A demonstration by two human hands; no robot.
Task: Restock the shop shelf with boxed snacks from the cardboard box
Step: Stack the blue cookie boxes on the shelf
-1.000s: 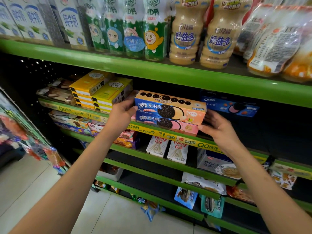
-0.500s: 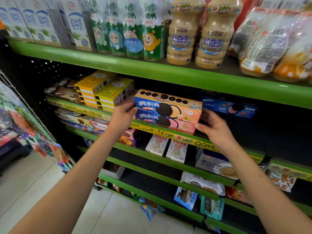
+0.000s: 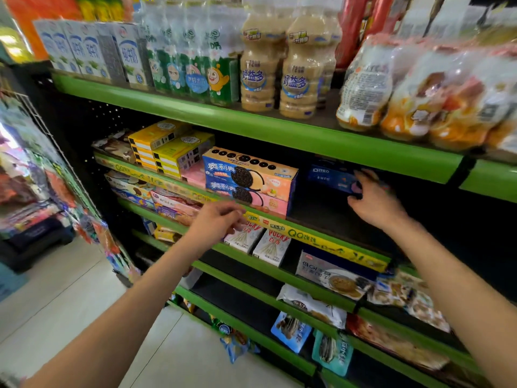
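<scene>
Reaching toward the shop shelf, both bare hands are away from the stacked cookie boxes. The left hand hangs in front of the yellow price strip on the shelf edge, with its fingers loosely curled and holding nothing. The right hand is further inside the shelf, on the right, with fingers bent; its fingertips are at a dark blue cookie box that lies deep on the shelf, but the picture is blurred there and I cannot tell if it grips this box. The two hands are well apart.

Two orange cookie boxes lie one on top of the other on the second shelf, between the hands, their front sides at the shelf edge. Just beside them on the left is a pink box, and then two stacks of yellow boxes. On the shelf above stand milk cartons and beige drink bottles. One shelf lower, two white stick-biscuit boxes lie side by side.
</scene>
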